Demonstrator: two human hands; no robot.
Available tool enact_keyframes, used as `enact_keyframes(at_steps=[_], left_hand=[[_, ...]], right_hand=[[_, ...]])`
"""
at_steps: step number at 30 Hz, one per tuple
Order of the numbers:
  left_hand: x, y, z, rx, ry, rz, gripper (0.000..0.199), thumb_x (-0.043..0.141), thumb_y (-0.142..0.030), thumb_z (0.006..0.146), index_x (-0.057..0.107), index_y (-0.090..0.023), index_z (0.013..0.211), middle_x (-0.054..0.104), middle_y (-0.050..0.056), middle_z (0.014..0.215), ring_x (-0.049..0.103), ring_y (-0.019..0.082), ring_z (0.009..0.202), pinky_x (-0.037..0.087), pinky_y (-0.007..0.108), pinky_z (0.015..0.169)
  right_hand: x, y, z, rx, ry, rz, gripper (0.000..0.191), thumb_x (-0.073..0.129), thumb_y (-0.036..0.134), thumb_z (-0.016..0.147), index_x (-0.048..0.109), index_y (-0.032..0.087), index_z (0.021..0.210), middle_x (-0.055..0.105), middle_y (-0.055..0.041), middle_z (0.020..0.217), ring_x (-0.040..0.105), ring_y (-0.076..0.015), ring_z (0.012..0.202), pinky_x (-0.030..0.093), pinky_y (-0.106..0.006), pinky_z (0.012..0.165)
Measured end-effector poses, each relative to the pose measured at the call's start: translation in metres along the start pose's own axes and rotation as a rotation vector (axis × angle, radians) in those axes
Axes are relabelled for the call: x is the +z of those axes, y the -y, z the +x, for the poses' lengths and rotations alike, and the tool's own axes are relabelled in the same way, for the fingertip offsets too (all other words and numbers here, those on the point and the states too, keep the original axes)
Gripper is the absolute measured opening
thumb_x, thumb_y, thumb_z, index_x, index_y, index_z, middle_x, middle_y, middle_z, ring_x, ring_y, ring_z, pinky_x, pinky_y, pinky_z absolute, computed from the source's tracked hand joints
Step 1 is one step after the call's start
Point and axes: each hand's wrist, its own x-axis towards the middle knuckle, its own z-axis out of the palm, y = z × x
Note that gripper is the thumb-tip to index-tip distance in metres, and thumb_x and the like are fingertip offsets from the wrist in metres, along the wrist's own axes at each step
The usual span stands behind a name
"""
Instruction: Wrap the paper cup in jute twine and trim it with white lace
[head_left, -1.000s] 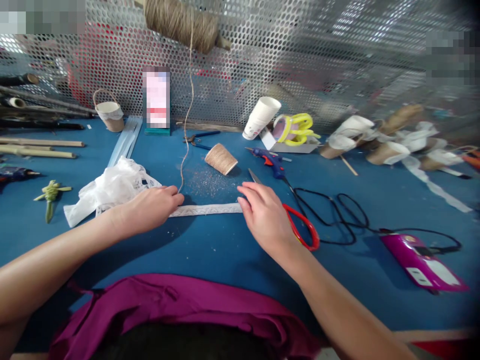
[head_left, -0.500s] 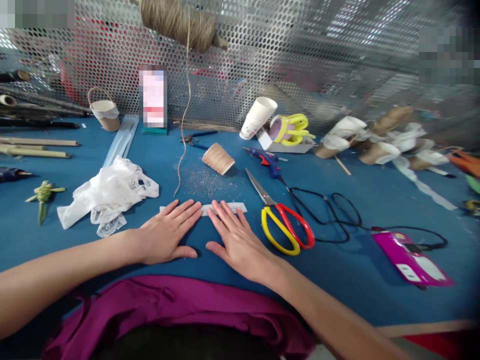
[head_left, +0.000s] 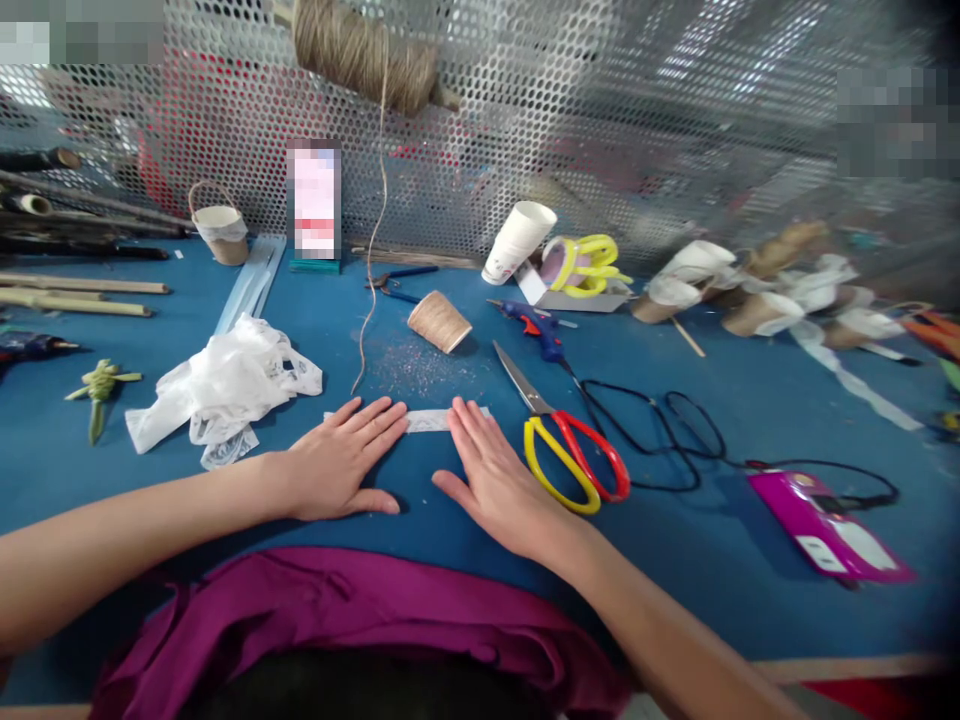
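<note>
You're wearing wrinkled purple cloth nearest the camera. Over the smooth blue counter, your left hand and right hand are lying palm down, fingers extended. Both grips are staying open and flat, pressing on the lace strip, grasping nothing. Just right of your right hand, the scissors are showing pointed metal blades and looped handles, one yellow, one red. Left, the white lace heap is bunching in soft, sheer folds. Beyond the strip, a tapered cup is lying tilted, wrapped in coarse brown twine; the blue glue gun is resting near it. Farther, smooth white paper cups are leaning, and a fibrous twine spool is hanging before perforated metal mesh.

Versus the last frame: your right hand is now sitting farther right, exposing more strip between your hands; your left is holding about the same place.

The strip is lying crosswise on the counter under your fingertips, looking white, narrow, flat and faintly patterned, its ends partly hiding.
</note>
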Motion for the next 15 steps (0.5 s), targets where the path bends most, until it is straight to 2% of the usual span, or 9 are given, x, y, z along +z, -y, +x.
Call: enact_keyframes(at_steps=[3, 8, 12, 15], left_hand=[[-0.0012, 0.0002, 0.0011, -0.007, 0.034, -0.006, 0.085, 0.023, -0.069, 0.082, 0.02, -0.009, 0.143, 0.016, 0.015, 0.151, 0.014, 0.03, 0.14, 0.014, 0.049, 0.111], [-0.0057, -0.0001, 0.0043, -0.003, 0.017, -0.001, 0.085, 0.023, -0.069, 0.082, 0.019, -0.01, 0.143, 0.014, 0.014, 0.152, 0.011, 0.03, 0.141, 0.013, 0.049, 0.111], [-0.0013, 0.0018, 0.0067, 0.052, 0.03, 0.005, 0.083, 0.029, -0.067, 0.082, 0.021, -0.01, 0.142, 0.019, 0.015, 0.151, 0.016, 0.03, 0.14, 0.014, 0.048, 0.111], [-0.0098, 0.0059, 0.0055, 0.038, -0.047, 0.024, 0.077, 0.038, -0.06, 0.084, 0.025, -0.009, 0.14, 0.022, 0.017, 0.15, 0.018, 0.031, 0.138, 0.022, 0.047, 0.108]], right_hand=[[0.0002, -0.0019, 0.0006, 0.019, 0.067, 0.012, 0.076, 0.024, 0.057, 0.09, 0.021, 0.003, 0.144, 0.021, -0.023, 0.149, 0.014, -0.0299, 0.139, 0.021, -0.049, 0.111], [-0.0043, -0.0018, 0.0013, 0.015, 0.007, 0.009, 0.075, 0.024, 0.056, 0.091, 0.02, 0.004, 0.145, 0.017, -0.0212, 0.15, 0.01, -0.029, 0.139, 0.019, -0.052, 0.111], [-0.0024, -0.0007, 0.0008, -0.016, 0.089, 0.018, 0.073, 0.028, 0.054, 0.091, 0.026, 0.003, 0.142, 0.023, -0.0219, 0.149, 0.015, -0.03, 0.139, 0.022, -0.052, 0.11], [-0.0073, -0.0037, 0.0031, -0.003, 0.014, 0.021, 0.062, 0.029, 0.047, 0.093, 0.032, 0.008, 0.14, 0.027, -0.0196, 0.148, 0.022, -0.0288, 0.138, 0.03, -0.05, 0.107]])
